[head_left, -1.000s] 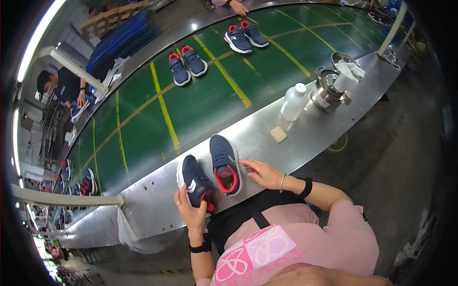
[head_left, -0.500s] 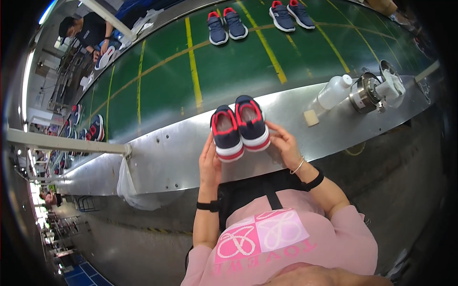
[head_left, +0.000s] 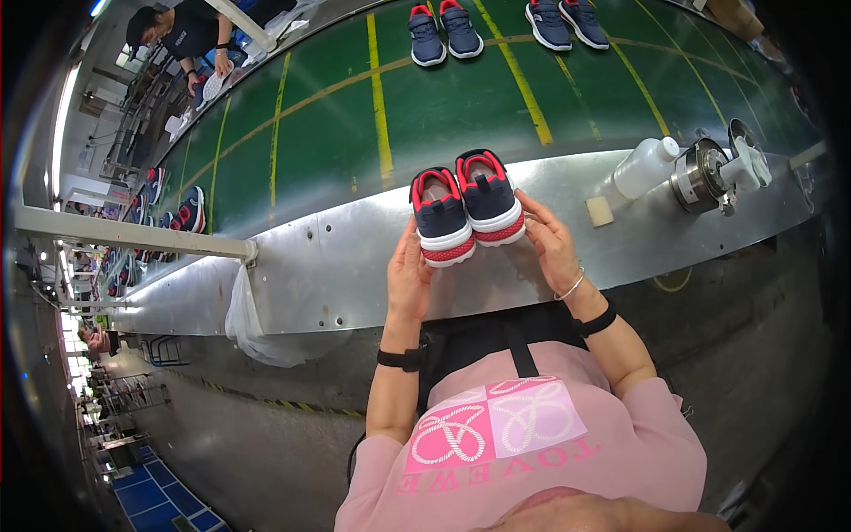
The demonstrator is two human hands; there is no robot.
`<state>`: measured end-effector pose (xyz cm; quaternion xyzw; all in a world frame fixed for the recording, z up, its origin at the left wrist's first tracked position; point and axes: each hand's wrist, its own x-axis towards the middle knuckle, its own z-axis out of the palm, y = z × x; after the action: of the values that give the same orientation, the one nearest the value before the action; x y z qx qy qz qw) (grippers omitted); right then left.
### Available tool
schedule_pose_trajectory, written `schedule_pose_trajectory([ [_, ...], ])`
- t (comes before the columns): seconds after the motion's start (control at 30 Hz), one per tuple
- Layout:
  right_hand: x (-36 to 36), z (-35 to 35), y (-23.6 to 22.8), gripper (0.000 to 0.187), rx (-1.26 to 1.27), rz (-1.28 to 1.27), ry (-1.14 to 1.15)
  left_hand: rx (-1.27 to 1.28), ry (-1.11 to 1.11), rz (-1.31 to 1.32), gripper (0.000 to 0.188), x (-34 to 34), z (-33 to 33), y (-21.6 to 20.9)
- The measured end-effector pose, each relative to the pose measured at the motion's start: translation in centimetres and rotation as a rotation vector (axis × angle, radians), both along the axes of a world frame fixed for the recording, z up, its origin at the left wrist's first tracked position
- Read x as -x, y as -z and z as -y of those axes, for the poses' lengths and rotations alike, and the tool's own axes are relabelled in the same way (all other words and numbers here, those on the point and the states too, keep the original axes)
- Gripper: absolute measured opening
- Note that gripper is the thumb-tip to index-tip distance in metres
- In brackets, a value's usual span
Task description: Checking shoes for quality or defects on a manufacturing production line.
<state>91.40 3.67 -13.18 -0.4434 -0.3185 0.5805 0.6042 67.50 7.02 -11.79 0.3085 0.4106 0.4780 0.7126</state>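
At the far left, a shoe (head_left: pixel 214 83) is being handled by a co-worker (head_left: pixel 188 32). Near the middle, the left shoe (head_left: pixel 441 220) is being held at its outer side in the grip of the left hand (head_left: pixel 409 277). Just beside and touching it, the right shoe (head_left: pixel 493 206) is being held likewise by the right hand (head_left: pixel 551 248). Both heels are being turned nearward, before the far green belt (head_left: pixel 328 133); whether the toes are being rested on anything cannot be told. Farther right, a pale block (head_left: pixel 599 211), white bottle (head_left: pixel 642 170) and metal container (head_left: pixel 697 179) are being supported by the surface (head_left: pixel 292 284).
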Motion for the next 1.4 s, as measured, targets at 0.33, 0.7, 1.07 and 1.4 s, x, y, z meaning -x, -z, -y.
schedule_pose_trajectory([
  [0.33,0.3,0.4,-0.4,0.049,0.008,-0.045,0.012,0.005,-0.008,-0.032,0.050,-0.1,0.2,0.1],
  [0.7,-1.3,2.7,0.9,0.033,-0.123,0.823,-0.139,-0.003,0.018,-0.693,0.037,3.3,-0.4,2.7],
  [1.07,-2.3,-3.9,0.4,0.021,-0.088,0.626,-0.052,-0.835,0.629,-1.216,0.059,0.1,2.3,-4.5],
  [1.4,-2.6,-22.4,-0.9,0.021,-0.314,0.995,-0.105,-0.595,0.354,-1.023,0.042,1.8,-5.2,-4.3],
])
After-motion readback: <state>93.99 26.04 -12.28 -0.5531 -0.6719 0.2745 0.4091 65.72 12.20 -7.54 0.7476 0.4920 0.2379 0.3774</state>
